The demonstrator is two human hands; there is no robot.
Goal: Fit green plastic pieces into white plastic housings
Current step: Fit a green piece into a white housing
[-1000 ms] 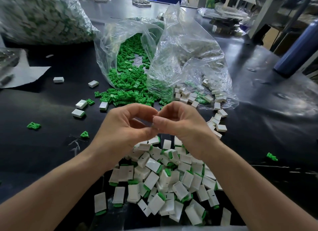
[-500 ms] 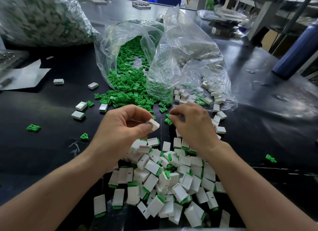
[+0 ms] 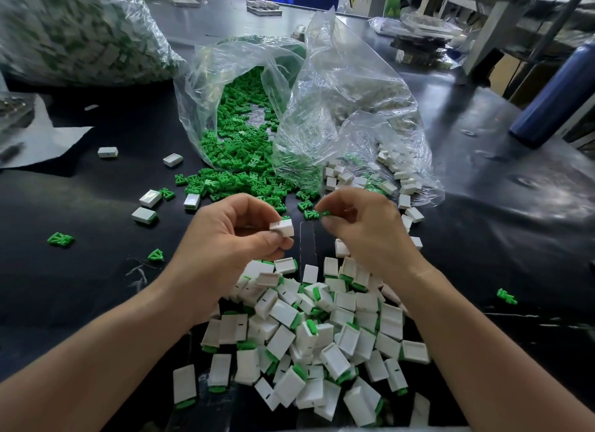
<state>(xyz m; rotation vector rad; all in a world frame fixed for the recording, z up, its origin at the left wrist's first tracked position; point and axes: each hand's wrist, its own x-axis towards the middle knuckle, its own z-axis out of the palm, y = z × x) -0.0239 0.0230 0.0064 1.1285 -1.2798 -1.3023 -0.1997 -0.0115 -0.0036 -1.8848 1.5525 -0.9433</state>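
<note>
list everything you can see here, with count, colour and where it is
held housing: one, white, mid-air at centre
held piece: one, green, just right of it
finished pile: many, white with green ends, between the forearms
loose pieces: many, green, spilling from open bag
open bag: one, clear, centre back
empty housings: many, white, under clear plastic, right of centre
full bag: one, clear, far left
cylinder: one, dark blue, far right
table: one, black, under everything
left hand: one, bare, fingers grip held housing
right hand: one, bare, fingers pinch held piece

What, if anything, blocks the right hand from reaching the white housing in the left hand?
Probably nothing: the white housing juts past the left hand's fingers, with open air between it and the right hand.
</note>
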